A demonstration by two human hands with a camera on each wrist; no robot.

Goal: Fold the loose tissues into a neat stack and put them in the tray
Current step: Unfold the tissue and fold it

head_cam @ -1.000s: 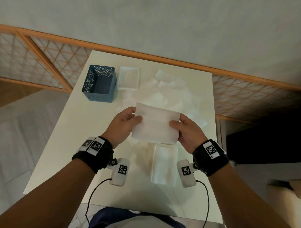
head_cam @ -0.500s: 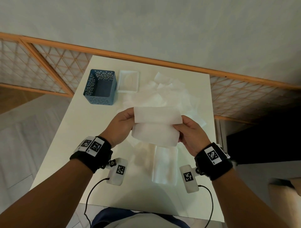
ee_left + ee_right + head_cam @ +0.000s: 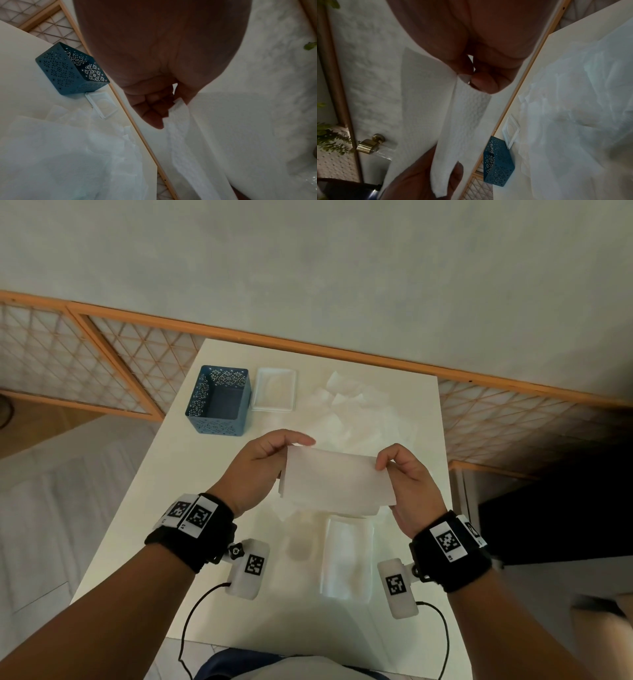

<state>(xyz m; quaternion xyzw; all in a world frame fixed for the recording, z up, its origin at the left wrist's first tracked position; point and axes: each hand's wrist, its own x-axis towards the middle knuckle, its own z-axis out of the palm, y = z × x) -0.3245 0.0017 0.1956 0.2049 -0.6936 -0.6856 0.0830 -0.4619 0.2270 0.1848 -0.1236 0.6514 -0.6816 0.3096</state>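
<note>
White tissue (image 3: 334,482) hangs mid-fold above the table (image 3: 144,501) — left hand (image 3: 260,470) and right hand (image 3: 407,484) each pinch an upper corner. Next it likely joins the folded stack (image 3: 347,559) at six o'clock; the tray (image 3: 274,388) waits at eleven.

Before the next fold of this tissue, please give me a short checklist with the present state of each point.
1. Left hand grip on the tissue: ok.
2. Right hand grip at the opposite end: ok.
3. Tissue lifted off the table: ok.
4. Edges aligned: cannot tell.
5. Folded stack waiting below: ok.
6. Blue tray empty and upright: ok.
</note>
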